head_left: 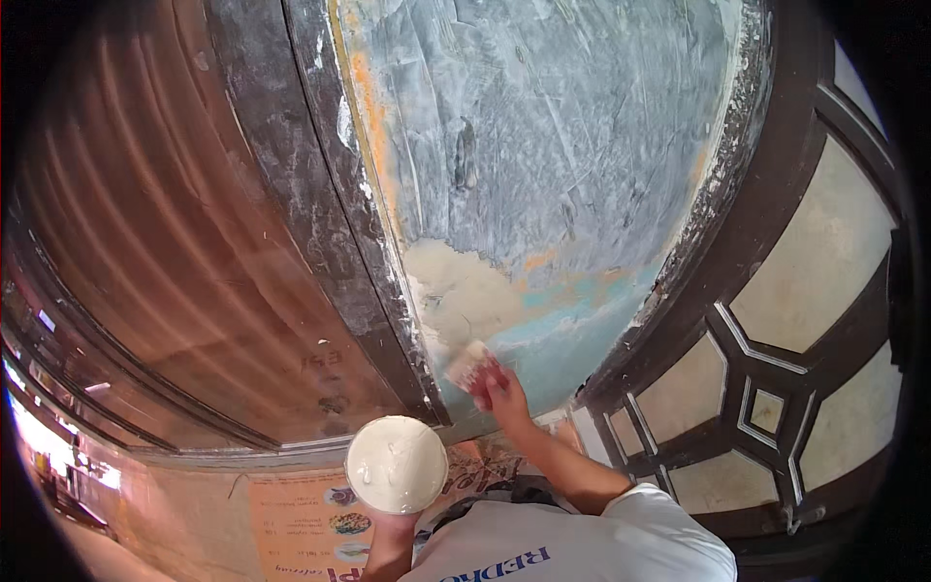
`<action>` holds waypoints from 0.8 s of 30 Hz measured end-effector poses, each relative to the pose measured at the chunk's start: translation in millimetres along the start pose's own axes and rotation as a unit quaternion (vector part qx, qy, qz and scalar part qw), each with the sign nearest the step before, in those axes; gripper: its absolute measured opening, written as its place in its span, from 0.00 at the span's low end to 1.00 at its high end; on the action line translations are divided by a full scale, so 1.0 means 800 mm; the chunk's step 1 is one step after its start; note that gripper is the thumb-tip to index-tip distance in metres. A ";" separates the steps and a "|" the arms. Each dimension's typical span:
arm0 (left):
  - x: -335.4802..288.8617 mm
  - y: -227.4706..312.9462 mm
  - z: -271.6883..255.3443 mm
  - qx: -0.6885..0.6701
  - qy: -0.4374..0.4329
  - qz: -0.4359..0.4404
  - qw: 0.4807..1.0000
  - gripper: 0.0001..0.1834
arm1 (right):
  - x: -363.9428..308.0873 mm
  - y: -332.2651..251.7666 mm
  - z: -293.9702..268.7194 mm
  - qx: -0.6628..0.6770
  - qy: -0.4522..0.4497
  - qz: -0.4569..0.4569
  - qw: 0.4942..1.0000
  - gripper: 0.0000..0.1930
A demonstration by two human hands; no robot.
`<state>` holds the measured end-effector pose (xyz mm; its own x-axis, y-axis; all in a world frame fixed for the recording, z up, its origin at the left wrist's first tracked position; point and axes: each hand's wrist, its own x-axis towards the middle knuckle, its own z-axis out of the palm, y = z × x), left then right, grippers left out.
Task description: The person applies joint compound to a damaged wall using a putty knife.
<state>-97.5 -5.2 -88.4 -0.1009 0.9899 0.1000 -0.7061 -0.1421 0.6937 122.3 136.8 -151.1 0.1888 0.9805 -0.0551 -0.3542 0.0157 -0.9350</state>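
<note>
My right hand (498, 389) grips a small putty knife (467, 362) and presses its blade against the lower part of a blue-grey wall strip (543, 145). Just above the blade spreads a patch of fresh cream putty (461, 291). My left hand (393, 529) holds up a round flat pan (397, 464) covered with cream putty, below and left of the knife. Only the fingers under the pan show.
A dark, paint-spattered door frame (320, 194) borders the wall strip on the left, beside a brown ribbed metal shutter (165, 252). On the right stands a dark door with cream geometric panes (815, 262). A printed orange sheet (310, 529) lies on the floor.
</note>
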 end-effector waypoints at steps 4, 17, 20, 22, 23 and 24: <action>0.013 0.007 0.015 -0.081 0.001 -0.025 0.996 0.31 | 0.035 -0.088 0.055 -0.099 -0.100 -0.079 0.987 0.14; 0.007 0.014 -0.004 -0.169 0.039 -0.069 0.982 0.32 | 0.011 0.003 -0.012 -0.033 -0.036 0.053 0.997 0.15; 0.003 0.006 -0.023 -0.120 0.004 -0.065 0.991 0.32 | 0.054 -0.020 -0.003 -0.301 -0.047 -0.123 0.945 0.14; 0.005 0.010 -0.012 -0.127 0.006 -0.060 0.990 0.32 | 0.078 -0.031 -0.010 -0.330 -0.005 -0.187 0.925 0.14; 0.006 0.013 -0.008 -0.134 0.007 -0.052 0.990 0.31 | 0.085 -0.032 -0.017 -0.356 0.036 -0.251 0.899 0.14; 0.005 0.012 -0.012 -0.133 0.007 -0.052 0.990 0.31 | 0.088 -0.027 -0.031 -0.356 0.036 -0.251 0.899 0.14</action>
<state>-111.1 -2.4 -87.9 -0.0260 0.9993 0.0264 -0.8727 -0.0356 0.4869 165.7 200.3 -143.6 0.2285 0.8694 0.4381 0.4633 0.2986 -0.8343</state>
